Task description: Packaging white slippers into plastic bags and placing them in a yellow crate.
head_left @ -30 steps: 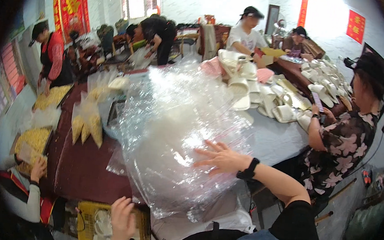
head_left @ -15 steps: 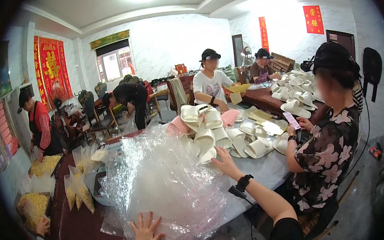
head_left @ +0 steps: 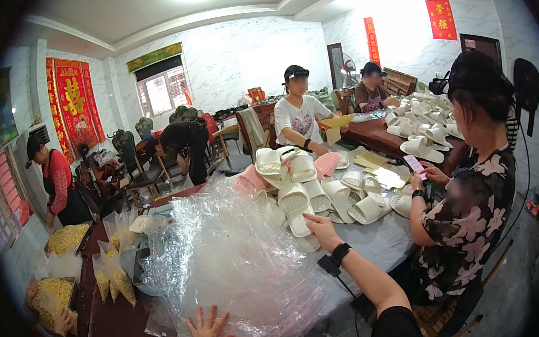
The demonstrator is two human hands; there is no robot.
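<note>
table [head_left: 378,240] | left hand [head_left: 208,331] spread on plastic bags [head_left: 237,261] | right hand [head_left: 321,229] open by slippers [head_left: 299,199]

The heap of bags [head_left: 230,260] is thin clear plastic, glossy and crinkled; the slippers [head_left: 292,196] look smooth, matt foam; the bench [head_left: 378,240] wears dull grey cloth.

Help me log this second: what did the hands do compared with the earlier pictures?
The right hand left the pile of clear plastic bags and reached forward to the white slippers. The left hand slid right, onto the pile's near edge, fingers spread. Neither hand grips anything. The bag pile stays on the table.
</note>
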